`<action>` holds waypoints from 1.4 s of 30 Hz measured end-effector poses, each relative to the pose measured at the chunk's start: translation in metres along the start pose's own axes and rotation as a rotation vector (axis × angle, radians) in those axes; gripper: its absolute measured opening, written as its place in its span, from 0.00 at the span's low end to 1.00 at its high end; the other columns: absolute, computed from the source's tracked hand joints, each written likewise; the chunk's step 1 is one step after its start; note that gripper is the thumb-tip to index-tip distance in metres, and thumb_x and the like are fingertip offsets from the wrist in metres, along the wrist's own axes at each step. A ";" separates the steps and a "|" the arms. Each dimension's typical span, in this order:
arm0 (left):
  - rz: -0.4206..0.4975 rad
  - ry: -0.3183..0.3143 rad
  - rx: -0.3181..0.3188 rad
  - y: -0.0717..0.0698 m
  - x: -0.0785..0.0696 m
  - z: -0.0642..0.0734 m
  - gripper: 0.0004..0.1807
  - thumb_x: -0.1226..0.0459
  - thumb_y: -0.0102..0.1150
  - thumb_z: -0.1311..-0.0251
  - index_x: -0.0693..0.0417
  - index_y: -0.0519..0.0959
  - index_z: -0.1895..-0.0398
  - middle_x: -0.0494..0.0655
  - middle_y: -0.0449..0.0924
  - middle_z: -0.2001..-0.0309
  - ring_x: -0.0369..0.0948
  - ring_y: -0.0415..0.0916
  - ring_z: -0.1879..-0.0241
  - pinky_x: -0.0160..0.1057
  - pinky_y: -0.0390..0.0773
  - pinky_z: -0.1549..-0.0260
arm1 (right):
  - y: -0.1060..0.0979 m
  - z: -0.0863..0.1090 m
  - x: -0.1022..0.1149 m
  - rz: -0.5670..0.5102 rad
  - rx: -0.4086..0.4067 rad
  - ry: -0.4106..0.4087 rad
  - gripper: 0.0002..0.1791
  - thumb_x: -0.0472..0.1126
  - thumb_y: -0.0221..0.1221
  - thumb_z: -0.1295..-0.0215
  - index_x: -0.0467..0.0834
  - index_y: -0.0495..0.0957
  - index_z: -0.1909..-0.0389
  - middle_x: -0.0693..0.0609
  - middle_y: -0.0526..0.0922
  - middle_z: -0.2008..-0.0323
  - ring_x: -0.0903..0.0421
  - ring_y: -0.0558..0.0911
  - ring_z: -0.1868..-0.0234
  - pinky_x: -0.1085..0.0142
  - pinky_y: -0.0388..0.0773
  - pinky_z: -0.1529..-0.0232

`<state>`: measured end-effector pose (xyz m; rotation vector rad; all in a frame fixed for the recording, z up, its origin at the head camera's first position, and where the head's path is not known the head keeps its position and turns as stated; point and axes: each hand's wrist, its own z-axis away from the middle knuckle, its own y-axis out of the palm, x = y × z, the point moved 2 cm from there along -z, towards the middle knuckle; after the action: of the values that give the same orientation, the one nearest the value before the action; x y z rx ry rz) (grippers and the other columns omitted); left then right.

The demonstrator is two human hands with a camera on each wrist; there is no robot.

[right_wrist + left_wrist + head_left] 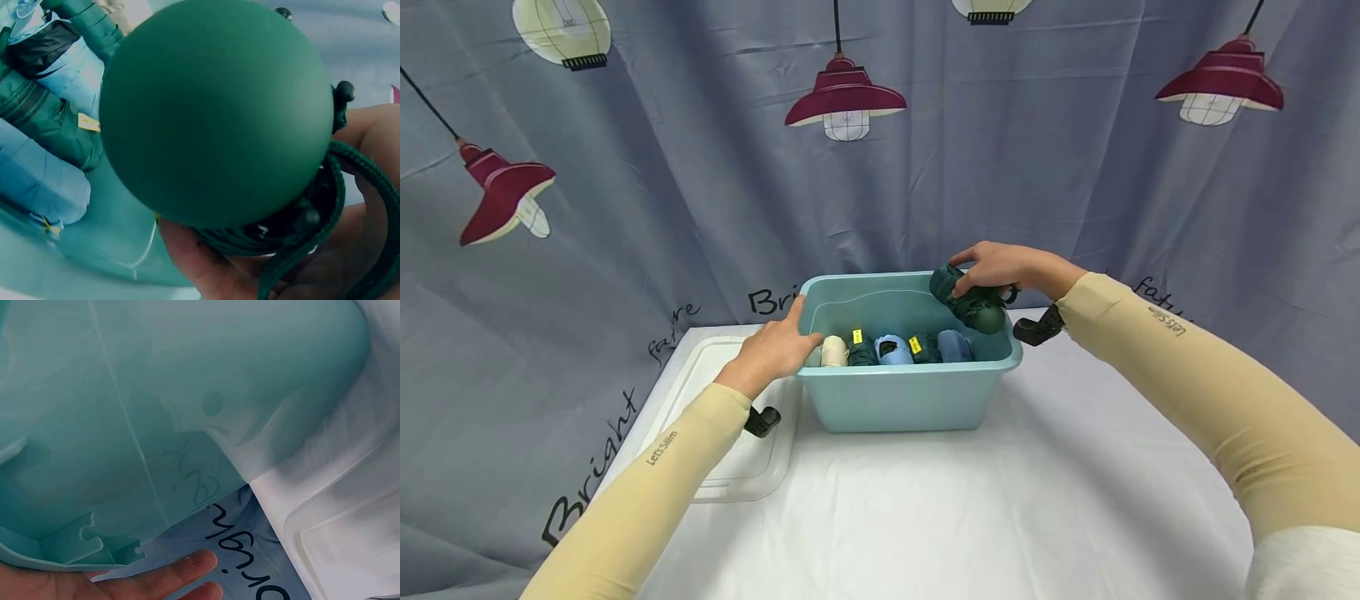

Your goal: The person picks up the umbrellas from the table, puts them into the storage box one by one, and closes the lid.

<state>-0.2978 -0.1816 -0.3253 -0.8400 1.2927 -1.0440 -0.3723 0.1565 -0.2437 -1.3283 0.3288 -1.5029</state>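
Note:
Over the right end of the light-teal bin point(910, 402), my right hand point(1006, 268) grips a folded dark green umbrella point(976, 302). In the right wrist view the umbrella's round green end point(215, 112) faces the camera, and a green cord strap point(369, 172) loops beside it. My left hand point(778, 346) rests at the bin's left rim, its fingers point(169, 575) extended beside the outer wall. Inside the bin several folded umbrellas stand in a row: cream point(833, 352), dark green point(862, 352), light blue point(893, 350), another dark green and a darker blue point(953, 346).
A whitish lid point(748, 467) lies on the white-covered table point(925, 517) left of the bin, partly under my left forearm. A grey-blue curtain point(737, 167) printed with lamps and lettering hangs directly behind the table.

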 end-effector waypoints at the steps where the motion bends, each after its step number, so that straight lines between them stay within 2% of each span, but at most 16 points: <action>1: -0.001 -0.004 -0.001 0.001 0.001 0.001 0.47 0.42 0.42 0.30 0.45 0.33 0.17 0.62 0.79 0.42 0.51 0.80 0.56 0.51 0.76 0.63 | 0.003 -0.004 0.001 0.001 0.012 0.001 0.45 0.46 0.62 0.35 0.42 0.54 0.21 0.38 0.77 0.37 0.59 0.64 0.85 0.65 0.67 0.77; 6: -0.003 -0.014 -0.011 0.002 0.004 0.003 0.47 0.42 0.42 0.31 0.44 0.33 0.17 0.61 0.80 0.44 0.50 0.80 0.57 0.50 0.75 0.65 | 0.010 -0.016 0.008 0.009 0.057 0.016 0.43 0.46 0.61 0.34 0.43 0.56 0.21 0.40 0.78 0.39 0.59 0.63 0.83 0.65 0.66 0.75; 10: 0.004 -0.009 -0.013 0.002 0.003 0.001 0.47 0.43 0.43 0.31 0.44 0.34 0.17 0.61 0.81 0.47 0.50 0.80 0.60 0.49 0.75 0.66 | 0.013 -0.022 0.010 0.016 0.082 0.024 0.42 0.46 0.60 0.33 0.42 0.56 0.21 0.40 0.72 0.33 0.58 0.69 0.74 0.66 0.70 0.72; 14: -0.002 -0.005 -0.007 0.003 0.002 -0.001 0.47 0.43 0.43 0.31 0.44 0.34 0.17 0.61 0.80 0.45 0.50 0.80 0.59 0.50 0.75 0.65 | 0.019 -0.029 0.010 0.030 0.106 0.024 0.41 0.46 0.60 0.32 0.41 0.56 0.22 0.38 0.71 0.34 0.55 0.72 0.69 0.65 0.71 0.71; 20: -0.012 -0.017 0.000 0.003 0.001 0.000 0.47 0.42 0.42 0.31 0.43 0.34 0.17 0.60 0.81 0.47 0.50 0.80 0.61 0.49 0.75 0.66 | 0.031 -0.040 0.011 0.043 0.148 0.024 0.41 0.46 0.60 0.32 0.38 0.57 0.22 0.37 0.70 0.33 0.51 0.78 0.55 0.64 0.78 0.64; 22: -0.015 -0.015 -0.002 0.003 0.000 0.000 0.47 0.42 0.42 0.30 0.43 0.34 0.17 0.60 0.81 0.48 0.49 0.80 0.61 0.49 0.75 0.66 | 0.034 -0.044 0.012 0.052 0.160 0.027 0.40 0.46 0.60 0.32 0.38 0.57 0.22 0.38 0.69 0.31 0.52 0.78 0.58 0.64 0.77 0.66; 27: -0.019 -0.017 -0.009 0.002 0.002 0.000 0.47 0.42 0.42 0.30 0.44 0.33 0.17 0.59 0.82 0.52 0.49 0.79 0.63 0.48 0.75 0.67 | 0.042 -0.054 0.018 0.073 0.193 0.019 0.40 0.45 0.61 0.33 0.38 0.59 0.24 0.42 0.70 0.30 0.59 0.67 0.79 0.66 0.67 0.77; 29: -0.018 -0.023 -0.010 0.002 0.003 0.000 0.47 0.42 0.42 0.30 0.44 0.34 0.17 0.58 0.82 0.54 0.49 0.79 0.64 0.48 0.74 0.68 | 0.046 -0.058 0.020 0.079 0.208 0.009 0.37 0.44 0.61 0.33 0.37 0.63 0.26 0.43 0.76 0.37 0.60 0.63 0.83 0.66 0.65 0.78; 32: -0.018 -0.033 -0.010 0.002 0.004 0.001 0.47 0.43 0.43 0.30 0.43 0.34 0.17 0.59 0.82 0.52 0.49 0.79 0.62 0.48 0.74 0.67 | 0.054 -0.065 0.022 0.095 0.234 -0.006 0.28 0.44 0.60 0.32 0.37 0.74 0.34 0.47 0.80 0.56 0.61 0.63 0.83 0.67 0.65 0.78; 34: -0.016 -0.029 -0.011 0.002 0.004 0.001 0.47 0.43 0.43 0.31 0.43 0.34 0.17 0.59 0.81 0.49 0.49 0.79 0.60 0.49 0.75 0.66 | 0.058 -0.068 0.023 0.107 0.245 -0.005 0.19 0.43 0.60 0.32 0.38 0.80 0.45 0.50 0.76 0.67 0.61 0.64 0.81 0.67 0.65 0.78; 38: -0.022 -0.018 -0.013 0.002 0.003 0.000 0.47 0.42 0.43 0.31 0.44 0.35 0.17 0.60 0.81 0.49 0.50 0.80 0.59 0.50 0.75 0.65 | 0.064 -0.072 0.022 0.124 0.247 0.016 0.07 0.43 0.60 0.32 0.43 0.80 0.64 0.54 0.71 0.73 0.60 0.65 0.80 0.67 0.66 0.78; 42: -0.029 -0.013 -0.017 0.002 0.000 -0.001 0.47 0.43 0.43 0.31 0.44 0.35 0.17 0.57 0.82 0.57 0.49 0.79 0.64 0.48 0.74 0.68 | 0.067 -0.074 0.020 0.135 0.247 0.034 0.11 0.44 0.60 0.32 0.46 0.74 0.73 0.53 0.69 0.73 0.60 0.66 0.80 0.67 0.67 0.78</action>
<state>-0.2985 -0.1812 -0.3277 -0.8796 1.2838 -1.0500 -0.3974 0.0823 -0.3085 -1.0658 0.2406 -1.4045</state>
